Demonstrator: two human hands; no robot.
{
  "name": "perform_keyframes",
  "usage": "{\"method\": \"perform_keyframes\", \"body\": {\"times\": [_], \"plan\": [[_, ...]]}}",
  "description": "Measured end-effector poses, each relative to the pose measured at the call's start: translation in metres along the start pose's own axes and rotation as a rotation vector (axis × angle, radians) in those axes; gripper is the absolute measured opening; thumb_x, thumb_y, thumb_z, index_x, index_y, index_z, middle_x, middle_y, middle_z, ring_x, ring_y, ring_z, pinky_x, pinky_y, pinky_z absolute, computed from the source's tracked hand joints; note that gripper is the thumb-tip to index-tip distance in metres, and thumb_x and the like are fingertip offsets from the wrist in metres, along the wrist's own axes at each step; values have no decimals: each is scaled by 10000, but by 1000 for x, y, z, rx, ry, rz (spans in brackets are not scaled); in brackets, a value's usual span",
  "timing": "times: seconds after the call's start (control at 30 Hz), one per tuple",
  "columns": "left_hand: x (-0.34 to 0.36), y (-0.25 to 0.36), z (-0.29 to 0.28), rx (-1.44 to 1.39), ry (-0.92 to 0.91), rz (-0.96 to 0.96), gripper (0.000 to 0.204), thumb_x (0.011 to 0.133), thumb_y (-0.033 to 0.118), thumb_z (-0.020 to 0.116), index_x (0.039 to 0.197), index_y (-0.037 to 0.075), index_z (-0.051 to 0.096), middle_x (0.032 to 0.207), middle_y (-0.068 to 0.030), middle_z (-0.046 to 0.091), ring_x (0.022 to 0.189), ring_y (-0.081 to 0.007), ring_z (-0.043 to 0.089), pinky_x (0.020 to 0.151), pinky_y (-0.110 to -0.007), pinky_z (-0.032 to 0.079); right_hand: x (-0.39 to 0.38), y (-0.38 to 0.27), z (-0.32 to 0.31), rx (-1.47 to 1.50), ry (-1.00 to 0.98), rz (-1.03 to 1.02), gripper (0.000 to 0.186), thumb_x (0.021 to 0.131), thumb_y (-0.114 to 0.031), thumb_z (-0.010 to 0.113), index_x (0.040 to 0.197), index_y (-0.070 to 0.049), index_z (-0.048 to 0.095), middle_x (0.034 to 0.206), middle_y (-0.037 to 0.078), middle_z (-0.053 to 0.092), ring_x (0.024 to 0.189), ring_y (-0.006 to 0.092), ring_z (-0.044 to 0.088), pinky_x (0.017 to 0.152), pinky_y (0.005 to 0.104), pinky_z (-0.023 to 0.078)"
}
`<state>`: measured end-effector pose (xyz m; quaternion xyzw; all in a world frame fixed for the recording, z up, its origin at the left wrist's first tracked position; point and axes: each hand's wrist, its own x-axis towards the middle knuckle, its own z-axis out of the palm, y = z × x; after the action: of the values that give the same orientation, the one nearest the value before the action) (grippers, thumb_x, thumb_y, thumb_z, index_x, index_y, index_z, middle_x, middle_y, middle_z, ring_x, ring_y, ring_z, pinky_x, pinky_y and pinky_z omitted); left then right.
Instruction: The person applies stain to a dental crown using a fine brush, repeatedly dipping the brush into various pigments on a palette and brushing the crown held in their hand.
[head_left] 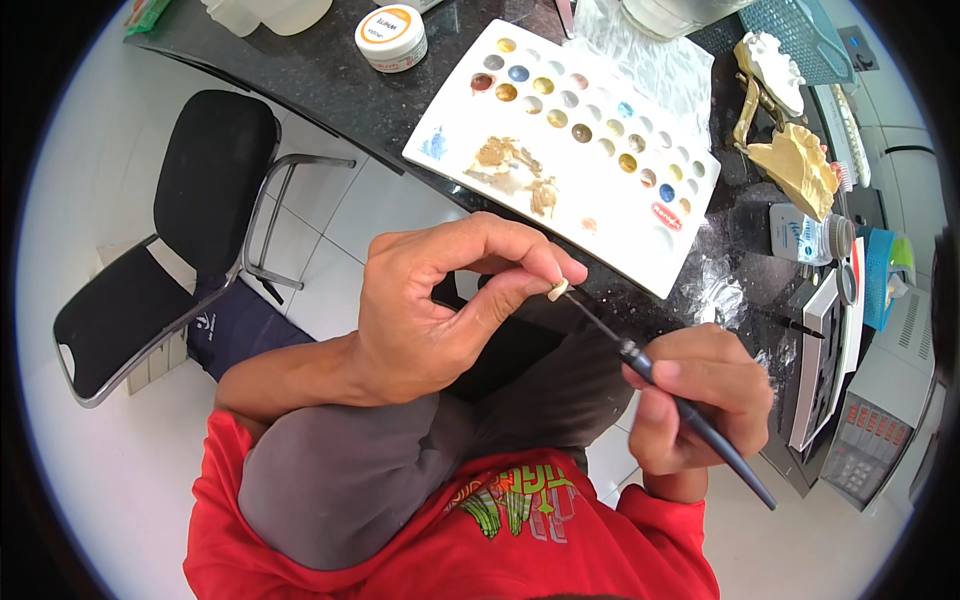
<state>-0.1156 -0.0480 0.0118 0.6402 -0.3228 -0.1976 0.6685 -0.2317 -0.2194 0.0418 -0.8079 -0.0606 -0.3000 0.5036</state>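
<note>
Between the thumb and fingertips of my left hand [425, 310] I pinch a small ivory tooth crown [557, 291]. My right hand [705, 400] is closed around a slim tool with a dark blue handle [722, 440] and a thin shaft, held like a pen. Its fine tip reaches the crown; whether it touches the surface is too small to tell. Both hands are above my lap, just off the bench edge. Beyond them lies a white palette [600, 235] with rows of coloured wells and brown and blue smears.
The dark bench [300, 60] carries a white jar with an orange-ringed lid [391, 38], a blue basket [800, 35], a yellow plaster model [795, 165], a white dental model [772, 72] and a clear bottle [800, 235]. A black chair [215, 160] stands at left, a grey keypad machine [880, 420] at right.
</note>
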Motion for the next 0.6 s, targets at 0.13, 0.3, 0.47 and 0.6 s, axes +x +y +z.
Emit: {"method": "perform_keyframes", "body": {"times": [0.13,0.3,0.47,0.6], "plan": [[-2,-1,-1,-198,-31,-62,53,904,22,604,934,-11,575,929,-211,684,857,-224,689,761,-321,563,0,1,-2,97,88,18,238,662,55,686,886,38,608,705,138,624,555,199,629,482,261,502],[-3,-4,2,-300,-20,-58,57,918,25,584,954,-10,557,976,-229,670,907,-251,685,809,-353,565,2,2,-1,93,46,-19,243,657,62,674,889,35,607,716,135,624,562,197,627,486,258,501],[-3,-8,4,-302,-17,-55,60,922,21,573,967,-10,549,989,-231,665,907,-252,686,811,-352,568,4,1,1,21,22,-24,253,628,69,683,867,12,620,694,127,630,536,200,627,479,259,504],[-3,-8,4,-279,-14,-56,61,920,23,578,963,-7,547,983,-228,667,900,-251,687,804,-349,570,5,-1,3,-26,5,-8,260,612,65,692,854,-7,628,680,121,634,532,203,632,476,264,508]]}}
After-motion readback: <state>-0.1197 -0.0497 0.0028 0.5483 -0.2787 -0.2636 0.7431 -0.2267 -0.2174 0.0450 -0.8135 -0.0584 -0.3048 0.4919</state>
